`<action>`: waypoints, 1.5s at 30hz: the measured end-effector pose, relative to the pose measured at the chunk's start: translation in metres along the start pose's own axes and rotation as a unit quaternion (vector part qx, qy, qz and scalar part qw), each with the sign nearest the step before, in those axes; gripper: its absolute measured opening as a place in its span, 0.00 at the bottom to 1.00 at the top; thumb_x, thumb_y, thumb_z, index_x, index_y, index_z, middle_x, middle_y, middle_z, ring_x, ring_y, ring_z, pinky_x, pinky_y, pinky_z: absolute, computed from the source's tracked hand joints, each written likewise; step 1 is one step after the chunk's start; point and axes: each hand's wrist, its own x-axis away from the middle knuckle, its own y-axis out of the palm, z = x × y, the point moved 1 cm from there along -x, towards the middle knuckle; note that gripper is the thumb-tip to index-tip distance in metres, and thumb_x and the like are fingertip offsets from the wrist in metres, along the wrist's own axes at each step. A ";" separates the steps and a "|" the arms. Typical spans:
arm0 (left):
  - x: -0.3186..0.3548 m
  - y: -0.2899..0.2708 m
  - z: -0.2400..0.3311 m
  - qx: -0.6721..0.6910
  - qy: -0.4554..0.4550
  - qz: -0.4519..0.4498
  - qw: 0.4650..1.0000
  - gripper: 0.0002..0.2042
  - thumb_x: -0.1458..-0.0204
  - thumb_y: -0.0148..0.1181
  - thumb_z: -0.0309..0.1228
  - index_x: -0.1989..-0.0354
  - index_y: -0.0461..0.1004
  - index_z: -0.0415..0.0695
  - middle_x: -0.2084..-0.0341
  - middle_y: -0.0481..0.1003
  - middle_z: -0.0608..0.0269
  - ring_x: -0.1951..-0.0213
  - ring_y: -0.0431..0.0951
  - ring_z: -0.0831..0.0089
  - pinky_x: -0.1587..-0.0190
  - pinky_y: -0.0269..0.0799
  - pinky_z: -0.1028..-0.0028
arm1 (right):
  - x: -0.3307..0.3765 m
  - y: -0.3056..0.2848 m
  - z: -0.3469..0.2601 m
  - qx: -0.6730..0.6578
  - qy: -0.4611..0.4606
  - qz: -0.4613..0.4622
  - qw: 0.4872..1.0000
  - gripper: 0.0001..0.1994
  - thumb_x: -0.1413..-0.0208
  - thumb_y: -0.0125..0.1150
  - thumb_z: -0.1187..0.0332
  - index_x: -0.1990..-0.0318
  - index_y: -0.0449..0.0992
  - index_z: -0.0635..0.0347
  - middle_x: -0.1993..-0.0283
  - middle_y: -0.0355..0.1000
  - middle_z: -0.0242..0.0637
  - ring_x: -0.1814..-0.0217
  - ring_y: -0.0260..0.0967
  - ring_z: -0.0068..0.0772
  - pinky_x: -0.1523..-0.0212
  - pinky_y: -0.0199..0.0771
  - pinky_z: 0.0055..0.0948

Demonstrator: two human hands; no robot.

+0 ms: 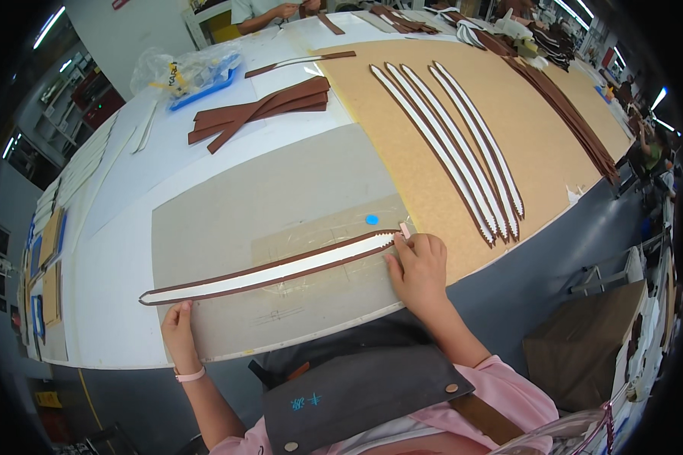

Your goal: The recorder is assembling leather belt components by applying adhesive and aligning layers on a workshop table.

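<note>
A long brown leather strap (281,267) with a white strip along its middle lies across a grey board (273,182) in front of me. Its left end is pointed; near the right end the white strip has a toothed edge. My left hand (178,326) pinches the strap's lower edge close to the pointed end. At the other end, my right hand (421,269) has thumb and forefinger closed on the tip. A small pale pink piece (404,229) shows just beyond those fingers; whether they touch it I cannot tell. A blue round dot (372,220) is above the strap.
Several similar straps (448,152) lie on a tan board (569,144) to the right. Brown leather strips (262,110) are piled beyond the grey board, near a blue tray (205,91) with clear plastic. More brown strips (565,114) line the far right. Another person's hands (288,10) work across the table.
</note>
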 end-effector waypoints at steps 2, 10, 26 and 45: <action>0.001 0.001 0.002 0.002 0.006 0.004 1.000 0.10 0.37 0.60 0.32 0.59 0.80 0.36 0.64 0.80 0.66 0.59 0.74 0.80 0.52 0.68 0.79 | -0.001 0.000 -0.001 0.001 0.004 -0.002 1.000 0.19 0.50 0.68 0.67 0.51 0.79 0.67 0.59 0.67 0.42 0.51 0.63 0.47 0.46 0.62 0.45; 0.001 0.003 0.001 0.005 0.029 0.015 0.999 0.09 0.38 0.62 0.31 0.61 0.79 0.36 0.67 0.79 0.68 0.64 0.72 0.82 0.57 0.67 0.79 | -0.001 0.000 -0.001 0.010 -0.001 -0.001 1.000 0.19 0.50 0.68 0.67 0.52 0.79 0.68 0.59 0.67 0.43 0.50 0.63 0.48 0.46 0.62 0.46; 0.026 0.138 0.135 -0.254 0.474 -0.326 0.778 0.16 0.47 0.64 0.29 0.48 0.78 0.46 0.47 0.73 0.57 0.43 0.70 0.56 0.39 0.63 0.61 | 0.001 0.004 0.001 0.017 -0.015 -0.002 1.000 0.21 0.48 0.67 0.66 0.48 0.78 0.68 0.58 0.67 0.43 0.50 0.63 0.48 0.46 0.62 0.45; 0.013 0.193 0.119 -0.185 0.465 -0.403 0.767 0.11 0.48 0.65 0.28 0.55 0.81 0.47 0.59 0.73 0.59 0.53 0.72 0.59 0.49 0.70 0.64 | 0.001 0.001 -0.001 0.009 -0.001 0.001 1.000 0.19 0.48 0.67 0.69 0.49 0.79 0.67 0.58 0.68 0.42 0.51 0.64 0.46 0.47 0.63 0.43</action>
